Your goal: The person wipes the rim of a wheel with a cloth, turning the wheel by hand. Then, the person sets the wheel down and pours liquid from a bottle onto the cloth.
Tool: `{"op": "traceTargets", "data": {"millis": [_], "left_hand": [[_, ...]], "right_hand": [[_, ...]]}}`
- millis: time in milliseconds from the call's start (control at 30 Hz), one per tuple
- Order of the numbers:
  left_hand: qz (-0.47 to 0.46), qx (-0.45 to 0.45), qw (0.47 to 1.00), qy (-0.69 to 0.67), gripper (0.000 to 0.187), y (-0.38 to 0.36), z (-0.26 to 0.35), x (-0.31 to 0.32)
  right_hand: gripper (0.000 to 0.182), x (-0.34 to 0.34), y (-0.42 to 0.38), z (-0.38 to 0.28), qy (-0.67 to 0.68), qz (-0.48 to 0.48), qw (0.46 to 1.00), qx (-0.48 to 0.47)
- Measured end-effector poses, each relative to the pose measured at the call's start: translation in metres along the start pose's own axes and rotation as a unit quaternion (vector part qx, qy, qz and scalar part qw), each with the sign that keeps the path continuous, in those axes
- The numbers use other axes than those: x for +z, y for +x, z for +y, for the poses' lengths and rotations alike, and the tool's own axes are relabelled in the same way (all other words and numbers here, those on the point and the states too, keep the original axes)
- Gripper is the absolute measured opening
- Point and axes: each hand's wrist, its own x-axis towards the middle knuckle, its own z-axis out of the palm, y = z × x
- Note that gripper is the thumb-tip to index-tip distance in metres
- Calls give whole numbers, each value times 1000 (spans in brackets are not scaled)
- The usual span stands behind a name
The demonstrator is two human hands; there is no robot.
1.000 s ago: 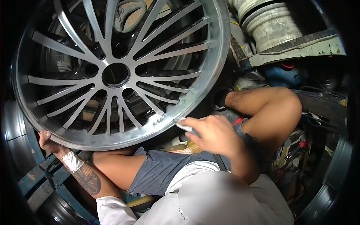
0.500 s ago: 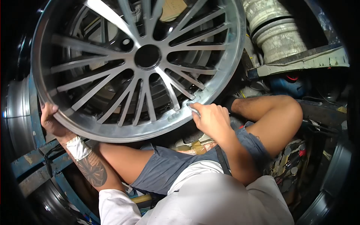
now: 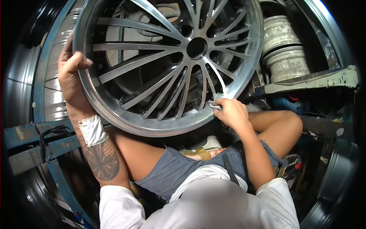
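Note:
A large multi-spoke alloy wheel [image 3: 185, 48] is tilted in front of me, above my knees. My left hand [image 3: 73, 76] is closed round its outer rim at the left edge, thumb over the lip. At the lower right of the rim, my right hand [image 3: 233, 113] is closed, pinching a small folded grey sheet [image 3: 214, 105], maybe sandpaper or cloth. That sheet presses against the inner rim near the spoke ends. Most of it is hidden by my fingers. Pale wet-looking smears lie on the rim just above my right hand.
Two scuffed, pale wheel barrels [image 3: 284, 63] are stacked at the right behind a paint-marked metal bar [image 3: 310, 82]. On the left stands a blue metal frame [image 3: 38, 129] with shiny wheels [image 3: 23, 84] around it. Another wheel lies behind the spokes.
The wheel has shifted right and slightly up in view and turned. My left hand is higher on its left edge. My right hand has moved right, still on the lower rim.

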Motion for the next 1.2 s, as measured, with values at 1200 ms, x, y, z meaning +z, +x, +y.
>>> {"op": "traceTargets", "data": {"millis": [1200], "left_hand": [[-10,172,983,67,26,-10,-18,-1]], "right_hand": [[33,0,9,-3,-43,-27,999,2]]}}
